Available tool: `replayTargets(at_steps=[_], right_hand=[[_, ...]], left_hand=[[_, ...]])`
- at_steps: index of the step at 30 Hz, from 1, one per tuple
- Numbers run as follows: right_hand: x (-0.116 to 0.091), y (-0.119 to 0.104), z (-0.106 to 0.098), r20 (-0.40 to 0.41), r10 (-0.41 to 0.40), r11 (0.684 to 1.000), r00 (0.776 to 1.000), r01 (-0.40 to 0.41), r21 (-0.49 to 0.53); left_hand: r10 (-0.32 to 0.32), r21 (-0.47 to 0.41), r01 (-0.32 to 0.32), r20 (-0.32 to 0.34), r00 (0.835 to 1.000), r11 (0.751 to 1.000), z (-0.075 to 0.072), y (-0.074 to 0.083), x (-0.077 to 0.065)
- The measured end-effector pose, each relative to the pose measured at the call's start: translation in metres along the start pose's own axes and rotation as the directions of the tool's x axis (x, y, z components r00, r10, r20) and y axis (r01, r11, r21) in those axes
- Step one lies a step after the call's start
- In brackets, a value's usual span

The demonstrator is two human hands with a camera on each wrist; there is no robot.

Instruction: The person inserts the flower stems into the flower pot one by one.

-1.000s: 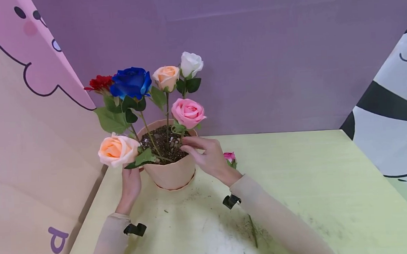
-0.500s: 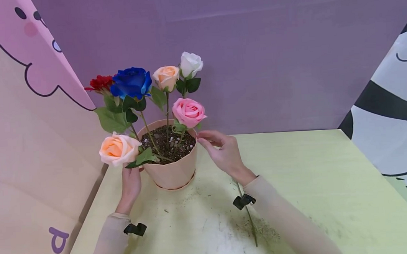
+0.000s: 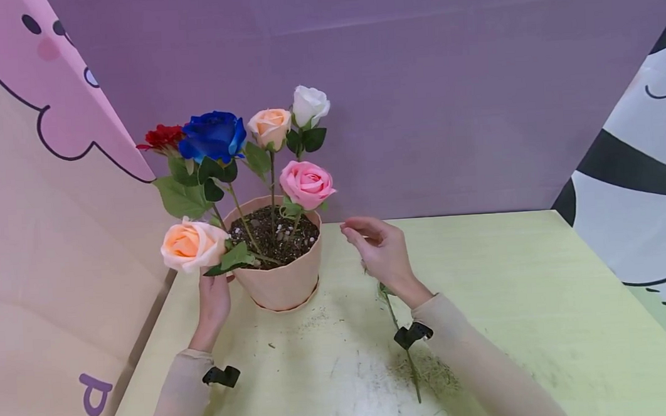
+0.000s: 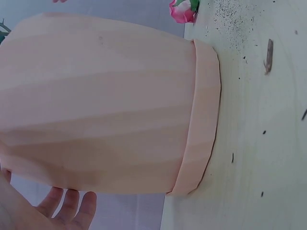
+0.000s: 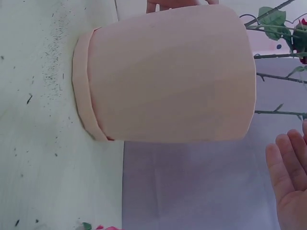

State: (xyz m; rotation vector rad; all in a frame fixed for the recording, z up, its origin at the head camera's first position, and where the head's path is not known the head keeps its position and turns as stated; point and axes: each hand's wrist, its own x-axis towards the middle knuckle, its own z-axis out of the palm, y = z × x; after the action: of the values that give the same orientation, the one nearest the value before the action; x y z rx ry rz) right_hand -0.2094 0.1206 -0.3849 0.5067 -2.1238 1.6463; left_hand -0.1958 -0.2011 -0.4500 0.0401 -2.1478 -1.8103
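Note:
A pale peach flowerpot (image 3: 280, 286) filled with dark soil stands at the left of the table. Artificial roses rise from it: blue (image 3: 213, 137), white (image 3: 311, 105), pink (image 3: 308, 185), two peach ones, plus a red flower (image 3: 162, 137). My left hand (image 3: 215, 305) rests against the pot's left side, partly under the front peach rose (image 3: 193, 245). In the left wrist view, its fingertips (image 4: 87, 203) touch the pot wall. My right hand (image 3: 385, 248) hovers right of the pot, fingers loosely bent and holding nothing. Below it lies another stem (image 3: 414, 373), its bloom hidden in the head view.
Crumbs of soil and bits of dry debris (image 3: 432, 372) are scattered over the pale yellow table (image 3: 517, 274). A purple backdrop (image 3: 446, 101) closes off the back. Printed panels stand at left (image 3: 39, 217) and right (image 3: 637, 179).
My right hand has let go of the pink rose's stem and drawn back to the right, away from the pot. The left hand stays at the pot's side.

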Motion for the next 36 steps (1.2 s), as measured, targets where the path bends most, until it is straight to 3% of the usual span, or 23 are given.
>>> replayTargets(at_steps=[8,21,28,36], right_hand=[[-0.009,0.013,-0.013,0.013,0.005,0.997,1.000,-0.004,-0.071],[-0.034,0.045,-0.033,0.031,0.143,0.980,0.989,-0.137,-0.144],[-0.049,0.055,-0.041,0.117,0.255,0.967,0.960,-0.249,-0.060],[-0.066,0.068,-0.052,0.203,0.347,0.928,0.915,-0.304,-0.217]], left_hand=[[0.029,-0.002,-0.029,0.007,1.000,1.000,-0.002,-0.002,0.001],[0.025,-0.005,-0.025,0.003,1.000,1.000,-0.002,-0.004,0.002],[0.042,0.002,-0.042,-0.004,0.999,0.999,-0.002,-0.003,0.002],[0.035,0.007,-0.035,-0.003,0.999,0.999,-0.003,-0.004,0.002]])
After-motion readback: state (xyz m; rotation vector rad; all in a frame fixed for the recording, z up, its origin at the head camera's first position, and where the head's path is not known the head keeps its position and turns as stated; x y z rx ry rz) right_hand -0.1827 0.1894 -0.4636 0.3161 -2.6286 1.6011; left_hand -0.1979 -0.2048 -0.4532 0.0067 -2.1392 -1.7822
